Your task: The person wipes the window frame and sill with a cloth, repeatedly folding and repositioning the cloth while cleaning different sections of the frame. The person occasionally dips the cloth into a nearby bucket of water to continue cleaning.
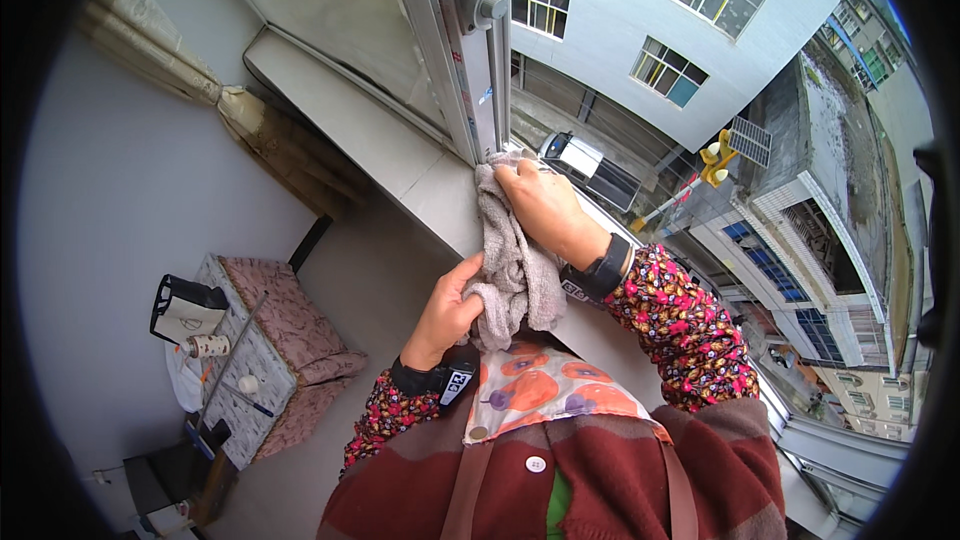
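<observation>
A crumpled greyish-pink cleaning cloth (515, 265) hangs between my hands over the inner edge of the window sill (415, 175). My right hand (548, 202) presses the cloth's upper end into the lower corner of the window frame (480, 90), fingers closed on it. Lower down, my left hand (445, 312) pinches a fold of the same cloth between thumb and fingers. Dark bands circle both wrists above floral sleeves.
A window handle (480, 0) juts from the frame above my hands. Beyond the open gap lies a street far below with a parked pickup (590, 168). Behind at left are a tied curtain (250, 120) and a cloth-covered table (285, 340) holding a bag and a can.
</observation>
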The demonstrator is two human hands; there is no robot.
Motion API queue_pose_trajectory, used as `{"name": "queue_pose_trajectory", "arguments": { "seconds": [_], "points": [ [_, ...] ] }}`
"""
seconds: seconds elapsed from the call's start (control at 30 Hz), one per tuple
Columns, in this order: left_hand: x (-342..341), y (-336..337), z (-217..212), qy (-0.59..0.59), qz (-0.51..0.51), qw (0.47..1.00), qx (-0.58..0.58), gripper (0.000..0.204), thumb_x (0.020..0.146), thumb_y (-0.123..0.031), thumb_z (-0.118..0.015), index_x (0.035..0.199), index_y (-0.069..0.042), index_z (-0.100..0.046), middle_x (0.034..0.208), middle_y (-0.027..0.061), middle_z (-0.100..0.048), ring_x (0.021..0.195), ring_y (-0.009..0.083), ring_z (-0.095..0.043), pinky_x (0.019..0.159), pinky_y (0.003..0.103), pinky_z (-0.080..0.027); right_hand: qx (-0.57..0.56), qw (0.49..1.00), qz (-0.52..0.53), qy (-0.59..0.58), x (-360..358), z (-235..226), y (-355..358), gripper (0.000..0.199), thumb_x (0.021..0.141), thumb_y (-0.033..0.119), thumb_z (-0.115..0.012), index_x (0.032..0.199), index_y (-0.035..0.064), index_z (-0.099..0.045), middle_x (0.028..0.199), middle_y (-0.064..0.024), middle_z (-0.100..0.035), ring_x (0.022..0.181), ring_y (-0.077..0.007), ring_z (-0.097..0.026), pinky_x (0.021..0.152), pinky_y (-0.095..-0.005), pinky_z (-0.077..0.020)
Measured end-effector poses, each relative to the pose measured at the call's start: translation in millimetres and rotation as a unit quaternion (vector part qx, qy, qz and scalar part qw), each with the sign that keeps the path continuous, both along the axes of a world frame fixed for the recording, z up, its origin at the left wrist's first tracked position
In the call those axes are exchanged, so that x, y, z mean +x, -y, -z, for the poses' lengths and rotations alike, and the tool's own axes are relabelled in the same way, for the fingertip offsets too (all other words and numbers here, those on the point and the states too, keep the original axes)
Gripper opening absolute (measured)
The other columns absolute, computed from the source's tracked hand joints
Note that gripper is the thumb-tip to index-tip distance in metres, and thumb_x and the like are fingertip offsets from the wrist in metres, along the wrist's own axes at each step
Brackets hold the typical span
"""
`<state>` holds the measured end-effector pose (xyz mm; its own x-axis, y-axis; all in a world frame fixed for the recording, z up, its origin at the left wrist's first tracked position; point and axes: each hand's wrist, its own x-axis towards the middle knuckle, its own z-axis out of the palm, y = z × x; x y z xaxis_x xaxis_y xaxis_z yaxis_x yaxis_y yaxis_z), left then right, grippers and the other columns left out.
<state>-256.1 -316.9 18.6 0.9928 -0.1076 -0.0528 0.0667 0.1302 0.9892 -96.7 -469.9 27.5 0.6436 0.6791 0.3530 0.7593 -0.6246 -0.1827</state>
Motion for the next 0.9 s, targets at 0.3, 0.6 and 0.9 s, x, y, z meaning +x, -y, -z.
{"name": "queue_pose_trajectory", "arguments": {
  "seconds": [0.3,0.6,0.9],
  "points": [
    [-7,4,4,0.031,-0.017,0.999,0.041,0.052,0.081,0.005,-0.044,0.132,0.008,-0.054,0.120,0.0067,-0.066,0.109,0.0133,-0.059,0.097,0.026,-0.045,-0.013,0.996,-0.013,0.088,-7,-5,-5,0.008,0.086,0.007,-0.057,0.094,0.0042,-0.057,0.085,-0.0128,-0.064,0.071,-0.0267,-0.071,0.060,-0.0357,-0.0570],
    [-18,3,-4,0.035,0.031,0.998,0.042,0.048,0.081,0.004,-0.046,0.127,0.009,-0.057,0.115,0.0065,-0.064,0.105,0.0131,-0.057,0.094,0.025,-0.045,-0.006,0.994,-0.011,-0.107,-2,-2,15,0.017,0.088,0.009,-0.058,0.104,0.0025,-0.059,0.090,-0.0214,-0.065,0.082,-0.0403,-0.068,0.070,-0.0470,-0.0555],
    [-2,-10,-2,0.075,0.139,0.983,0.093,0.049,0.078,0.006,-0.047,0.126,0.007,-0.059,0.117,0.0114,-0.067,0.109,0.0170,-0.061,0.099,0.030,-0.045,0.066,0.980,-0.068,-0.176,7,0,41,0.017,0.091,0.011,-0.063,0.105,0.0054,-0.067,0.089,-0.0189,-0.068,0.081,-0.0393,-0.068,0.075,-0.0460,-0.0544]
  ]
}}
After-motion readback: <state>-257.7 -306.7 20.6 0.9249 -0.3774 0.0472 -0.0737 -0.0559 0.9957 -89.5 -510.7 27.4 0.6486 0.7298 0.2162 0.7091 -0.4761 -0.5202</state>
